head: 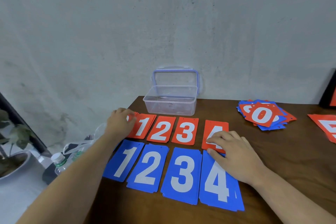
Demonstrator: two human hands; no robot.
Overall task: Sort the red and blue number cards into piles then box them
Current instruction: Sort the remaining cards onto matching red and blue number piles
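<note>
— Count of the laid-out piles?

— Eight showing digits. Four red: red 1 (143, 126), red 2 (161, 129), red 3 (184, 131) and red 4 (216, 125). Four blue in the nearer row: blue 1 (124, 162), blue 2 (148, 166), blue 3 (181, 172) and blue 4 (218, 185). One further red card lies under the left hand (121, 121); its digit is hidden.

— Hands?

— The left hand rests palm down, fingertips on that covered card, just beside red 1. The right hand (234, 154) lies flat, fingers on red 4, thumb at the top edge of blue 4. Neither grips anything.

— Unsorted stock?

— One mixed heap (263, 114), a red 0 on top, well beyond the right hand. One red card (325, 125) is cut off by the frame edge.

— The box?

— One clear box (170, 103) on the desk (272, 151), beyond and between both hands, with its lid (174, 78) upright against the wall.

— Surroundings?

— Off the desk, beside the left forearm: one bottle (59, 162), a bag (80, 145) and a potted plant (12, 132).
</note>
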